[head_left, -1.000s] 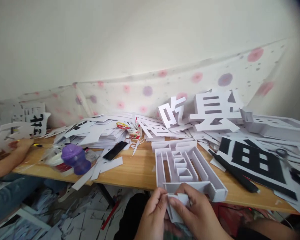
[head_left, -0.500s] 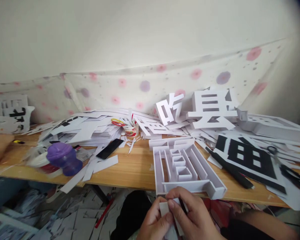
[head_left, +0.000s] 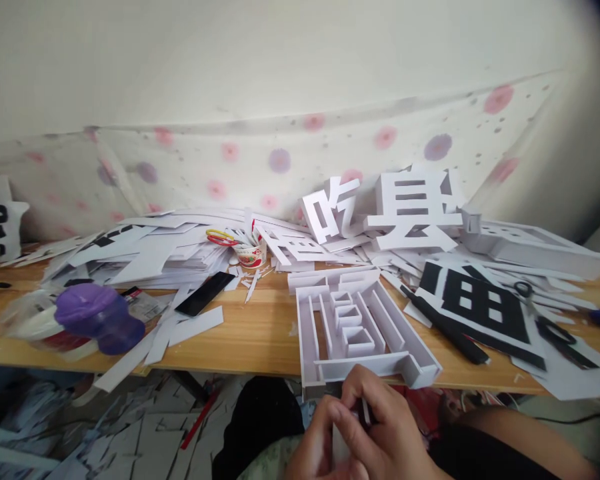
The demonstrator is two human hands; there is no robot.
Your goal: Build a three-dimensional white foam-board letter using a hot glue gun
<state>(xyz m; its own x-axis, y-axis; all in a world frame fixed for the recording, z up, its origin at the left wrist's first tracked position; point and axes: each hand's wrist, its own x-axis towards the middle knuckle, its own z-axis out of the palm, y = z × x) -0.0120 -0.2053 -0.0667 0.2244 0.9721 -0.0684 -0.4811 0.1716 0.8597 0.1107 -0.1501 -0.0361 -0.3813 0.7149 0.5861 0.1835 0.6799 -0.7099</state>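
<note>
At the bottom centre, my left hand [head_left: 312, 441] and my right hand [head_left: 383, 427] are pressed close together, fingers closed round a strip of white board [head_left: 341, 448]. Most of the strip is hidden by the fingers. Just beyond my hands, a white hollow character [head_left: 375, 367] built of upright strips lies open side up at the table's front edge. Behind it stand two finished white characters, a smaller one [head_left: 338, 212] tilted and a larger one [head_left: 414, 223] upright.
Right of the hollow character lie a long black tool [head_left: 450, 328], a black-printed sheet [head_left: 485, 303] and black-handled scissors [head_left: 555, 330]. Leftward are a phone [head_left: 206, 293], a purple bottle [head_left: 100, 317] and a cup of tools [head_left: 251, 256]. Stacked white sheets [head_left: 150, 250] line the back; scraps cover the floor.
My hands have drawn closer together over the white strip, covering more of it. The view has turned slightly right, and another person's hand at the far left has left the frame.
</note>
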